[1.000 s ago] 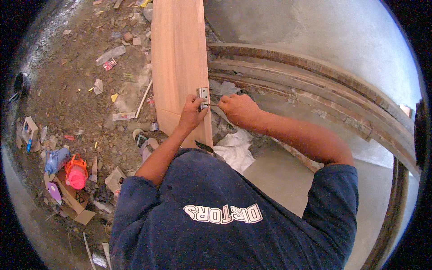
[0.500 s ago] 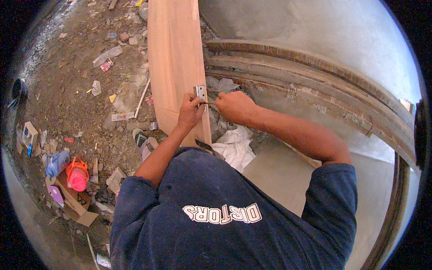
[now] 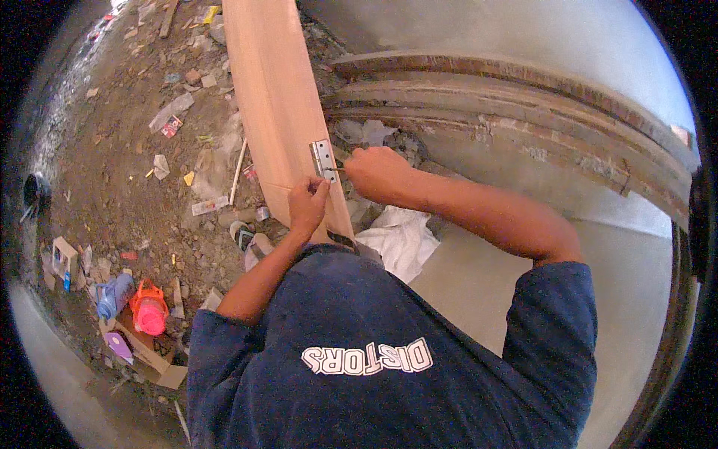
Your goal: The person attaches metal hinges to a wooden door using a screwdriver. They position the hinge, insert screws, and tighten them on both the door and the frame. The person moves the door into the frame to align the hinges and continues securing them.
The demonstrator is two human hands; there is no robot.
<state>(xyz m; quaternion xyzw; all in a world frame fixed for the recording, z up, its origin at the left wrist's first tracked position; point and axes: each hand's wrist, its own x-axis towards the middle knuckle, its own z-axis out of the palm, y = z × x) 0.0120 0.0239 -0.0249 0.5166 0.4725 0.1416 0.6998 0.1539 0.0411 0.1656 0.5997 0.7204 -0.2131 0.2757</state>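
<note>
Rubble [image 3: 105, 161] and paper litter [image 3: 160, 166] cover the ground to our left, where we see a thin white stick [image 3: 239, 172], a cloudy blue bottle [image 3: 114, 295] and an orange-and-pink container [image 3: 151, 316] by a torn brown cardboard box [image 3: 172, 376]. Long weathered wooden beams [image 3: 493, 120] run along our right before a smooth grey wall [image 3: 464, 30], and crumpled white sheeting [image 3: 400, 243] lies beside the near end of our long, pale reddish wooden board [image 3: 277, 97]. Our navy T-shirt [image 3: 389, 307] hides part of that end; white block lettering crosses it upside down, and a red-and-white printed wrapper [image 3: 171, 126] carries print too small to read. On the board's right edge sits a silver rectangular metal hinge [image 3: 322, 157] with dark holes. Our right hand [image 3: 380, 176] clenches a thin dark tool [image 3: 338, 170], its handle hidden in the fist, its tip at the hinge. Our left hand [image 3: 307, 206] curls just beside the hinge's lower end; whether its fingertips pinch anything, we cannot tell.
</note>
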